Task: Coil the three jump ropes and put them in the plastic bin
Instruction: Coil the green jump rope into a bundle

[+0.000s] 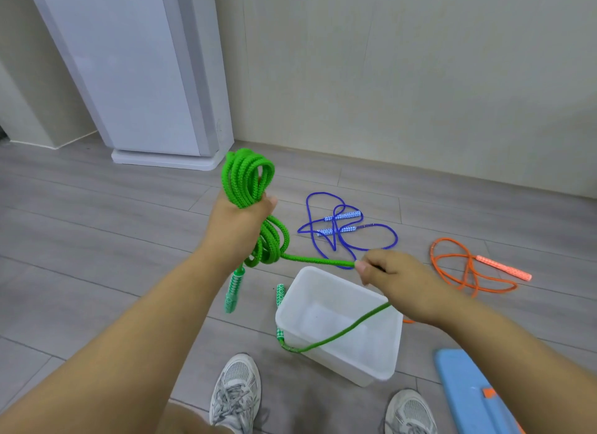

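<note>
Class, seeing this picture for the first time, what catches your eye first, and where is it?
The bright green jump rope, coiled in the left hand at centre, one strand pinched by the right hand. Below stands a white plastic bin. Beyond it, the blue rope and orange rope lie uncoiled on the floor.

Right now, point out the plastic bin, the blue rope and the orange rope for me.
plastic bin (349, 365), head view, near outer wall
blue rope (347, 215), head view, upper patterned handle
orange rope (504, 267), head view, handle
</note>
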Tool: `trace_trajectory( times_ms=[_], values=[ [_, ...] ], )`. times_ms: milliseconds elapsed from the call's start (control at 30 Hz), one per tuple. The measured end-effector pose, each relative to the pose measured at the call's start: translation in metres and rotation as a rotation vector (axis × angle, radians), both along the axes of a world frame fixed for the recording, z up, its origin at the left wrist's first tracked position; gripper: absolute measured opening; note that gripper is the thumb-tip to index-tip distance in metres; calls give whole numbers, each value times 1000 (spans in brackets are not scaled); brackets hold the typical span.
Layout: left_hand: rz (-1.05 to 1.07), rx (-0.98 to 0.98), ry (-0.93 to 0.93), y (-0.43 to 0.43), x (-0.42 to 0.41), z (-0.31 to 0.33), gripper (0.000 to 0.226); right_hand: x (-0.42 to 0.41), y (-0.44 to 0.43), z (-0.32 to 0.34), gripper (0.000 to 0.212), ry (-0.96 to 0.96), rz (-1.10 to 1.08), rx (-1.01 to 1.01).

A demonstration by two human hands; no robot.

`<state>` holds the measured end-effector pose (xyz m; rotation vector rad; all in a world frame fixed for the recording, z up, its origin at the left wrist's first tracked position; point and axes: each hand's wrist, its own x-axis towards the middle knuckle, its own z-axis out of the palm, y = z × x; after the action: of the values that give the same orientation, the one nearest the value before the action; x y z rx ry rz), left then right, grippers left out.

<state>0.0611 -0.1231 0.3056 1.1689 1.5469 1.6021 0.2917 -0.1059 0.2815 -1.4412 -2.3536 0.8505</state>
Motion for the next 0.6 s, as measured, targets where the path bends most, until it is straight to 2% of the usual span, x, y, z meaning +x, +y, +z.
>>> trace_trajectory(
  times_ms=[167,300,400,600],
  values=[
    [-88,-106,183,0,2,-5,20,-11,2,14,26,282,50,-45],
    [-147,-108,185,-2,9,-6,23,-22,5,20,21,330,91,30],
    [-219,-134,121,-6,12,-5,11,-29,10,22,20,326,83,80],
    [-418,-130,-103,-13,24,1,8,-45,16,29,17,340,38,140]
  ],
)
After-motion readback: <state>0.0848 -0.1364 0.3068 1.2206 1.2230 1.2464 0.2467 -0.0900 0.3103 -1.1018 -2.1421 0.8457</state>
